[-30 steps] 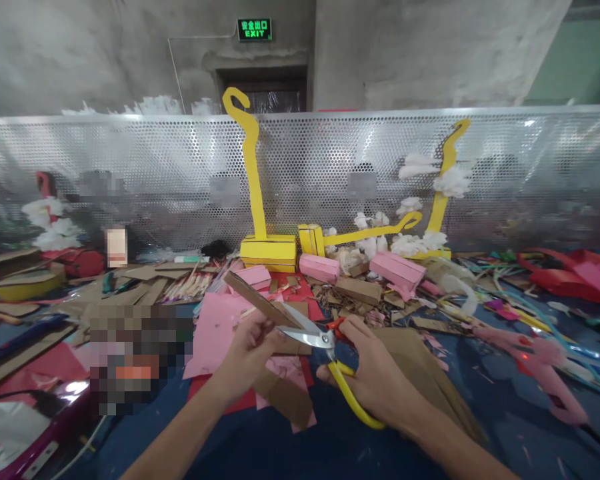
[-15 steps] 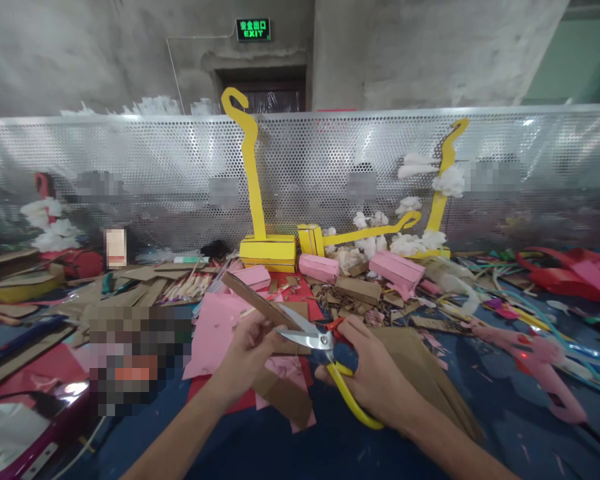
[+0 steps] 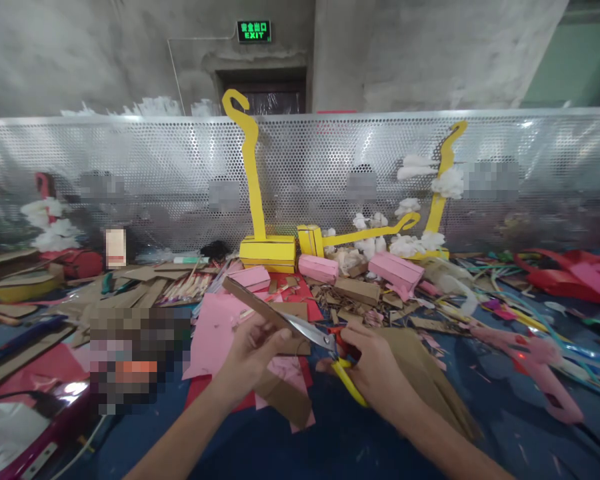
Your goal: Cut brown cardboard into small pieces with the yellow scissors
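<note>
My left hand (image 3: 253, 357) pinches a narrow strip of brown cardboard (image 3: 250, 297), tilted with its far end up to the left. In my right hand (image 3: 367, 357) is a pair of scissors (image 3: 313, 333) with one red and one yellow handle. The blades point left and lie closed, or nearly so, at the strip's near end by my left thumb. Below my hands are pink paper (image 3: 213, 333) and another cardboard piece (image 3: 285, 397).
Behind stand yellow cardboard hook shapes on boxes (image 3: 267, 252) before a perforated metal screen (image 3: 180, 167). Pink boxes (image 3: 395, 270) and cardboard scraps (image 3: 350, 310) lie ahead. A pink glue gun (image 3: 530, 363) with a lit red light rests at right, and cardboard sheets (image 3: 420, 373) lie beside my right arm.
The scissors' blades have come together from open, and the handles have drawn closer in my right hand. My left hand keeps the cardboard strip in nearly the same place.
</note>
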`<state>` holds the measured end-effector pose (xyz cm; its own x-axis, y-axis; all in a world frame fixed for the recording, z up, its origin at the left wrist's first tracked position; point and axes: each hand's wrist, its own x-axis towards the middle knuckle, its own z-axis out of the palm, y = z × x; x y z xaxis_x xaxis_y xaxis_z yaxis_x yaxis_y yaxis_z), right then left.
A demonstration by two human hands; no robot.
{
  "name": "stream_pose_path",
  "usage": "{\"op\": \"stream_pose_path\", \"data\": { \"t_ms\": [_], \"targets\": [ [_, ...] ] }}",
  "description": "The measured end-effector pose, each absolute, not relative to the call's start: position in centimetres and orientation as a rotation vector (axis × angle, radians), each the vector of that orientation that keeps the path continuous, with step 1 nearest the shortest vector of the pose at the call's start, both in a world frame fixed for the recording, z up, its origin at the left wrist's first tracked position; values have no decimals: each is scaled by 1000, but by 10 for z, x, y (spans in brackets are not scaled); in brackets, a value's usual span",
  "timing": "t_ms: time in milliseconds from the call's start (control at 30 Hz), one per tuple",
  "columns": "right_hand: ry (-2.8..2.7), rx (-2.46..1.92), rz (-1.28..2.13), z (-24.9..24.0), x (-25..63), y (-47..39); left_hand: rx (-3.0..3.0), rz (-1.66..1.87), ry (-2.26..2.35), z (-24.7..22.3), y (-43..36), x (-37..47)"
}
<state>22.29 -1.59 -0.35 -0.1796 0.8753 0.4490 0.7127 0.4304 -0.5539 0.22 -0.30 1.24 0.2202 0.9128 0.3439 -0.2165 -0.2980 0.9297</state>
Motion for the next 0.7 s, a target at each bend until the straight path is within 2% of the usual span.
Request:
{"op": "stream_pose_path", "data": {
  "t_ms": [700],
  "targets": [
    [-2022, -1270, 319, 2, 221, -25, 1485, 1320, 631, 13, 0, -3]
  ]
}}
